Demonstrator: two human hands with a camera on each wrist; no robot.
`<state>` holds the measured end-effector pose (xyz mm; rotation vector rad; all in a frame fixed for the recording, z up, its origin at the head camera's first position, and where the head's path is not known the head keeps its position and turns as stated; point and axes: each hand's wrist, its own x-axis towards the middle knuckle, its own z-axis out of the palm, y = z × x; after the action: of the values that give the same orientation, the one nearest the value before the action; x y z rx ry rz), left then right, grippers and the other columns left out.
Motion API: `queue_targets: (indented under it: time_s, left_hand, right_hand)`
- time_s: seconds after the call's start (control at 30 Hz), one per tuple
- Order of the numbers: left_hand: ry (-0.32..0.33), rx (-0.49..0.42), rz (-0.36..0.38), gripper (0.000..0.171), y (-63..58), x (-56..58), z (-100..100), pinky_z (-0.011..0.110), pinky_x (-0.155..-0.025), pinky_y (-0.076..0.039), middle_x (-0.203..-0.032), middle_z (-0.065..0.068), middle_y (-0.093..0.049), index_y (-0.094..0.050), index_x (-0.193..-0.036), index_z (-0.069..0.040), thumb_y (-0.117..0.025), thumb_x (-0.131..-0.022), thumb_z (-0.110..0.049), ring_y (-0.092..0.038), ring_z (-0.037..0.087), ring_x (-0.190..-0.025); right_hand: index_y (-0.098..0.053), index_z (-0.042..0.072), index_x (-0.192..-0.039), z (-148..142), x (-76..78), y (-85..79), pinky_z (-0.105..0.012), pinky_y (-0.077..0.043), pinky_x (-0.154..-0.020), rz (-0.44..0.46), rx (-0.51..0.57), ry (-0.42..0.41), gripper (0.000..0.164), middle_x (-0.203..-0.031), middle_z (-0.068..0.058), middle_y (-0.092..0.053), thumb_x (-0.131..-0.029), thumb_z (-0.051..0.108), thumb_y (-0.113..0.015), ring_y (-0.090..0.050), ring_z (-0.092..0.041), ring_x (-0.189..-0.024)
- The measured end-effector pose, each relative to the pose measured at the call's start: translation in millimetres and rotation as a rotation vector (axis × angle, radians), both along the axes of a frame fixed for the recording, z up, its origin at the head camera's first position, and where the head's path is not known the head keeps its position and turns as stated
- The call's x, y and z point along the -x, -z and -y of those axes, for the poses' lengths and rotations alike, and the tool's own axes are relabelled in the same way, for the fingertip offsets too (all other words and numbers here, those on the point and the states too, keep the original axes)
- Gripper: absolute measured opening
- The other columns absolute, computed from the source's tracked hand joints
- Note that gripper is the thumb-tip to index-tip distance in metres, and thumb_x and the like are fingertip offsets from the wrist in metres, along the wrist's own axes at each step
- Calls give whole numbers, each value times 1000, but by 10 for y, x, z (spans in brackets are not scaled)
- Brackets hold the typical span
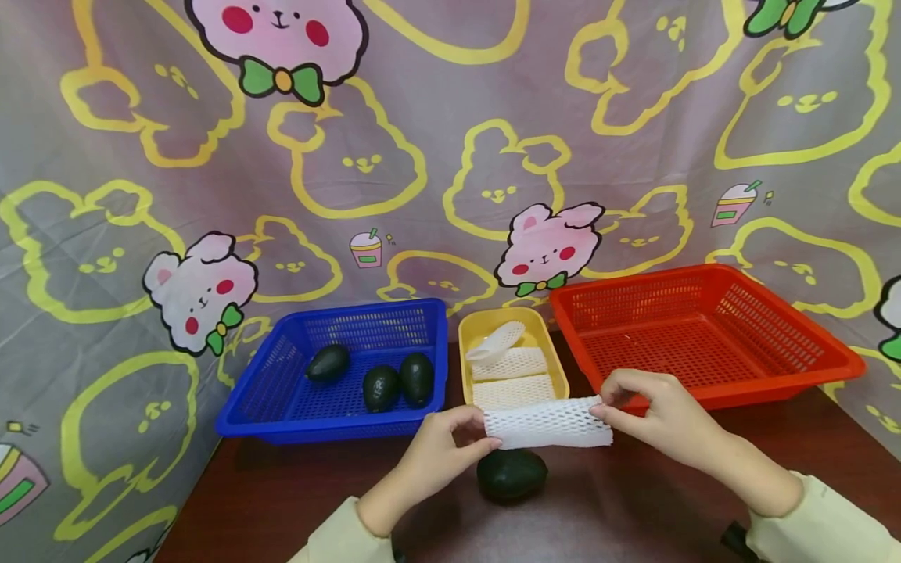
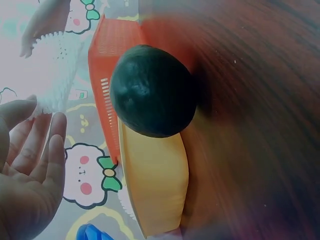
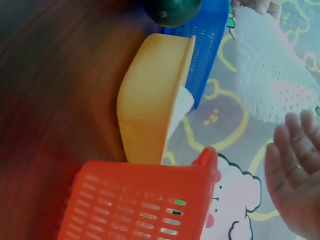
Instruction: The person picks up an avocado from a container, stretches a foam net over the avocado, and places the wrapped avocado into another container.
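A white foam mesh sleeve (image 1: 549,424) is stretched sideways between both hands above the table. My left hand (image 1: 446,450) pinches its left end between thumb and fingers. At the other end, my right hand (image 1: 662,414) pinches the upper corner with thumb and forefinger. A dark green avocado (image 1: 512,475) lies on the table just below the sleeve, nearer to the left hand. In the left wrist view that avocado (image 2: 152,91) looms large beside the left hand (image 2: 32,165). The right wrist view shows the sleeve (image 3: 272,65) hanging flat by the right hand (image 3: 300,170).
A blue basket (image 1: 331,426) on the left holds several avocados (image 1: 381,388). Beside it, a yellow tray (image 1: 466,344) contains more foam sleeves (image 1: 510,363). A red basket (image 1: 704,393) stands at the right. Behind them hangs a patterned cloth (image 1: 450,102).
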<state>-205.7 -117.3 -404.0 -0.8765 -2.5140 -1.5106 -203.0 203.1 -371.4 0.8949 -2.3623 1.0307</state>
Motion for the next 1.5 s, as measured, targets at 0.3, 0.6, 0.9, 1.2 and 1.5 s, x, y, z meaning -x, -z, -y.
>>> queue_targets:
  time_s: [0.3,0.6,0.9,1.2,1.5]
  left_hand:
    - [60,23,-69,12,5,3,-56,31,-68,-58,-88,2,-73,-73,-94,-6,-82,-87,-6,-63,3,-78]
    - [128,61,-141,13,85,-10,-186,24,-72,-57,-96,5,-73,-73,-97,-3,-80,-87,1,-62,1,-83]
    - [155,53,-153,15,84,-11,-250,22,-78,-57,-97,6,-72,-72,-100,-4,-80,-88,-1,-67,8,-87]
    - [112,105,-70,18,125,13,-148,28,-80,-57,-101,3,-71,-72,-106,-9,-80,-91,-12,-65,10,-95]
    - [88,214,-34,29,253,49,19,35,-93,-54,-109,-7,-67,-70,-113,-11,-83,-88,-20,-66,13,-103]
  right_hand:
    - [-62,18,-113,112,15,-61,-31,-55,-79,310,-151,-61,38,-102,11,-63,-87,36,-83,-60,-12,-92]
    - [-48,9,-152,309,38,119,-28,-52,-76,539,-332,-251,81,-129,-5,-62,-89,51,-77,-58,-9,-95]
    - [-40,13,-155,412,51,217,-33,-55,-75,595,-329,-298,80,-122,-1,-61,-89,34,-80,-60,-12,-96]
    - [-51,17,-147,368,54,267,-41,-53,-90,544,-367,-266,63,-129,2,-57,-90,20,-79,-56,-17,-107]
    - [-57,14,-140,244,42,339,-50,-54,-85,526,-424,-153,61,-130,-11,-59,-86,26,-83,-59,-24,-103]
